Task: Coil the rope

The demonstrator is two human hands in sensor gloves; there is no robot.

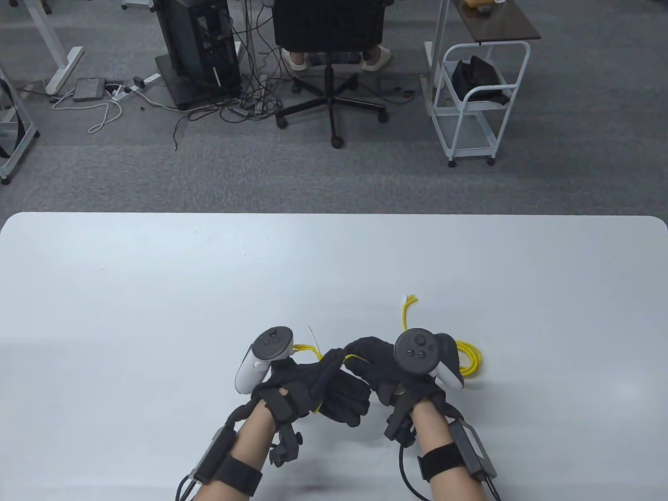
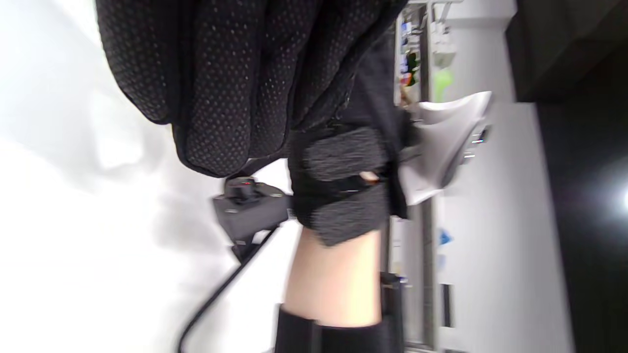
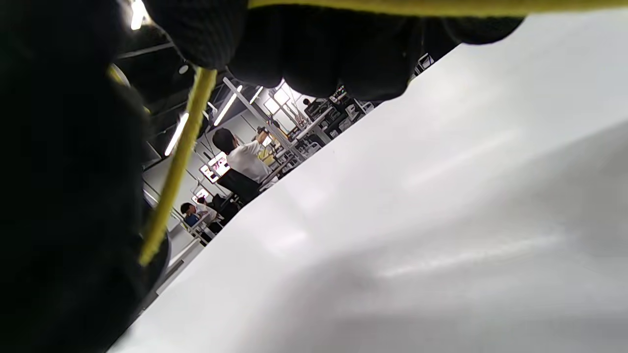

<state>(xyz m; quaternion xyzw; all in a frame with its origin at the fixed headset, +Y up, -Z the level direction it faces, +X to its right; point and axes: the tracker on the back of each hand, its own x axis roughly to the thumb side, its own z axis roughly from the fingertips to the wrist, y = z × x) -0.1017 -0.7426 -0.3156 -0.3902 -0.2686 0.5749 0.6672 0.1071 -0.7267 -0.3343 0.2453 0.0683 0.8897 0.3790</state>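
Both hands sit close together on the near half of the white table [image 1: 156, 292], and the yellow rope [image 1: 469, 360] is threaded through them so that most of it is covered. The left hand [image 1: 318, 386] lies just left of the right hand [image 1: 386, 373], its fingers curled over toward it; a short bit of rope shows by its tracker [image 1: 263, 357] and another thin bit near the heel of the palm. From the table view the left hand seems to hold the rope, though exactly which fingers press on it is hidden by the glove.

The right hand's fingers are bent around a strand that crosses the small gap between the two hands. In the right wrist view that strand [image 3: 176, 162] runs down out of the closed fingertips [image 3: 314, 54], with a second length across the top edge, so this hand grips the rope.

Right of the right hand, several loops lie bunched on the table, partly under the right tracker [image 1: 417, 352]. A frayed free end [image 1: 408, 302] pokes out beyond that tracker, away from the person.

The left wrist view is blurred and shows only gloved fingers [image 2: 221, 83] and the right forearm; no rope can be made out there
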